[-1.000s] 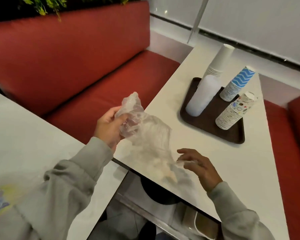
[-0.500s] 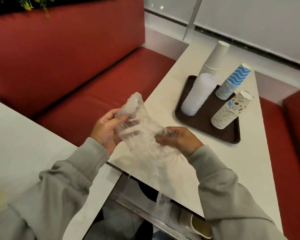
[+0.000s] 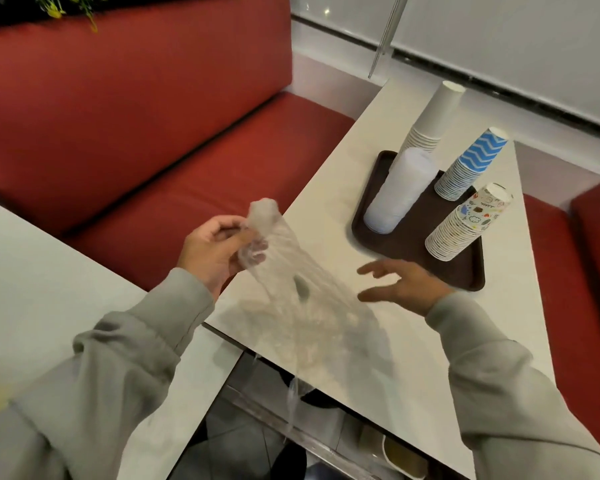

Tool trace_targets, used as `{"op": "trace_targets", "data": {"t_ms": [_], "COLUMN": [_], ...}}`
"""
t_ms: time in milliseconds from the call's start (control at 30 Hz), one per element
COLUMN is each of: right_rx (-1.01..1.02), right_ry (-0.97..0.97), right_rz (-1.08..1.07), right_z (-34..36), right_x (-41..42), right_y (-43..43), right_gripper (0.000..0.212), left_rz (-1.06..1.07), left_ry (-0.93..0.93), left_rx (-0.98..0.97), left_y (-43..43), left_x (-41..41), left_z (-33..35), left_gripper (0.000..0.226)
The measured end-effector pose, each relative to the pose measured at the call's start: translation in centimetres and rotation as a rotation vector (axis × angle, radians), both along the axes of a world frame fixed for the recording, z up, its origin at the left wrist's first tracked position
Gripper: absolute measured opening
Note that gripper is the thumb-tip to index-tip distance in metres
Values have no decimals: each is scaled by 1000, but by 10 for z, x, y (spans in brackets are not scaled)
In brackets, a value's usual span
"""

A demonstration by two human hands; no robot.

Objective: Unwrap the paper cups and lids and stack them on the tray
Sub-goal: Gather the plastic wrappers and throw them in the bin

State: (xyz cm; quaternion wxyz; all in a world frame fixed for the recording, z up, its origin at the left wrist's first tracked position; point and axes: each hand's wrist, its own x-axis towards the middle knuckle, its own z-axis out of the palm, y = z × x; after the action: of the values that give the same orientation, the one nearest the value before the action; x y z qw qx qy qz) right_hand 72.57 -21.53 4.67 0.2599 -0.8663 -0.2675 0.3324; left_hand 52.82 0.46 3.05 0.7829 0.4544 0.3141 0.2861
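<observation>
Near the tray (image 3: 465,268), our right hand (image 3: 406,285) has released the empty plastic wrapper (image 3: 291,292), fingers wide, while our left hand (image 3: 212,251) still grips its bunched top; cup stacks (image 3: 471,164) and lids (image 3: 399,192) stand on the tray, so unwrapping looks done.

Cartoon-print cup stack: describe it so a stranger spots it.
On the table sits a brown tray with four stacks. The cartoon-print cup stack stands at its near right corner. Its neighbours are the white cups, blue zigzag cups and frosted lids; only it bears coloured doodles.
</observation>
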Motion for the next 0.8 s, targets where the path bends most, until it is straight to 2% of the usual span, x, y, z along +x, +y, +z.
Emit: {"op": "trace_targets", "data": {"t_ms": [67, 133, 200, 300, 367, 500, 633, 733, 800], "right_rx": [137, 278, 402, 554, 636, 750, 840, 857, 849], "right_ry": [-1, 112, 243, 333, 391, 541, 516, 571, 657], "right_rz": [20, 62, 60, -46, -127, -206, -160, -191, -246], "right_z": [12, 19, 22, 22, 16, 3, -6, -8, -8], "right_x": [-9, -19, -27, -35, -37, -39, -41, -44, -45], "right_y": [17, 36, 51, 62, 64, 61, 57, 57, 57], "right_gripper": [48, 56, 46, 18, 11, 22, 37, 50, 48], "left_rz": [-102, -171, -207, -285, -369, -383, -388, -393, -390], "left_ry": [20, 42, 49, 67, 110, 104, -11, -36, -16], "left_rx": [72, 132, 161, 162, 158, 118, -20, -60, -76], "left_y": [-6, -11, -15, -17, -19, -20, -17, -16, -14], "left_x": [10, 21, 31, 36, 33, 28, 24, 22, 21], "left_z": [10, 19, 24, 25, 21, 9, 7, 8, 9], "left_gripper": [16, 21, 26, 33, 38, 28, 22, 31, 37]}}
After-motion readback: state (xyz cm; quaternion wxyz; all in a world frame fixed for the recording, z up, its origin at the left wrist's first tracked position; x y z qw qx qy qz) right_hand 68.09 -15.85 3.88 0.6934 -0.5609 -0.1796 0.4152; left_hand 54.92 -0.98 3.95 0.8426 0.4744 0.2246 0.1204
